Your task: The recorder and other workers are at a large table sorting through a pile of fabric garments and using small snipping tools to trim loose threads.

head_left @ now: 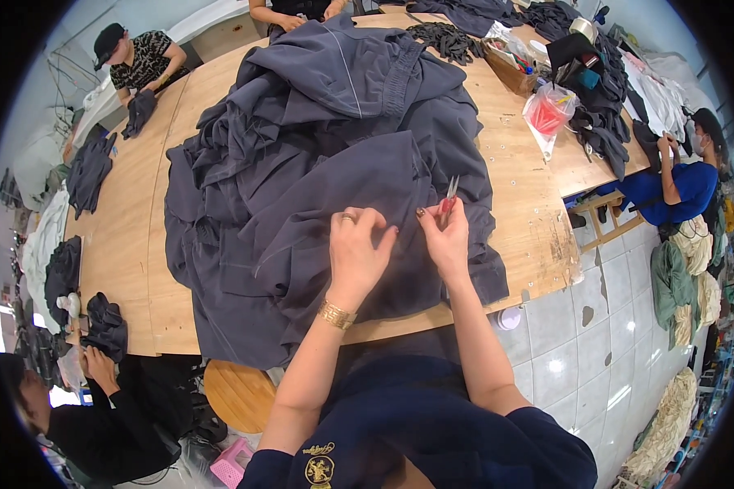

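A large heap of dark grey garments (pixel 302 179) covers the table in front of me; one piece has a gathered elastic waistband and a pale seam line. My left hand (pixel 357 248), with a ring and a gold bracelet, is curled on the near cloth. Its thumb and fingertips come close together around a fold of the garment. Just to the right, my right hand (pixel 448 244) grips small red-handled scissors (pixel 451 191), blades pointing away from me. That hand hovers over the cloth near the heap's right side. Its palm hides much of the handle.
The wooden table (pixel 530 212) shows bare at both sides. At the back right stand a box of tools (pixel 510 69) and a plastic bag with red contents (pixel 549 110). Several co-workers handle dark cloth around the edges. A round wooden stool (pixel 236 395) stands at lower left.
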Available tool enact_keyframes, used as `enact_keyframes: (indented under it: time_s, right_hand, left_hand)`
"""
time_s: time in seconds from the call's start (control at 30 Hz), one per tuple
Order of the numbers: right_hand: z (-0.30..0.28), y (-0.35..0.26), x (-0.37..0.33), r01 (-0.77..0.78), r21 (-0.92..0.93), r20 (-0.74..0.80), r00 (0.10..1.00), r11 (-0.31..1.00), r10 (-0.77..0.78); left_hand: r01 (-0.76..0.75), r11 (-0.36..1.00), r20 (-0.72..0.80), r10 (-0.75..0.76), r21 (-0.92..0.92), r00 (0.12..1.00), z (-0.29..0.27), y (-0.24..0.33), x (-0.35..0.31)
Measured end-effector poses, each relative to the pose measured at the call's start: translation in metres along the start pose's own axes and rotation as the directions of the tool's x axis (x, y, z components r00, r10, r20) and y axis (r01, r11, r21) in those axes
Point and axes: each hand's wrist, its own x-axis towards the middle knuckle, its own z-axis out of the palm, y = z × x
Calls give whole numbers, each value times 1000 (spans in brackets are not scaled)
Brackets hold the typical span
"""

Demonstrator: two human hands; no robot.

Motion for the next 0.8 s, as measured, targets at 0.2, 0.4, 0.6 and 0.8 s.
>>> enact_keyframes:
  time_s: [0.2,0.4,0.6,0.8]
  right_hand:
    - [-2,0,-1,-44,120,8,999,992,44]
    - [3,-6,-2,50,146,-74,996,988,-40]
    - [-25,-18,2,37,298,-237,971,954,36]
    - [24,-56,-22,241,118,-62,970,963,-235]
  left_hand:
    - [310,293,187,-382,-904,905,-12,-38,5]
    - [272,222,178,-368,-936,913,-38,-25,-5]
    - [44,584,-276,-446,-810,851,-134,-34,-30]
    - [582,562,-163,-787,-587,596,-155,-114,-108]
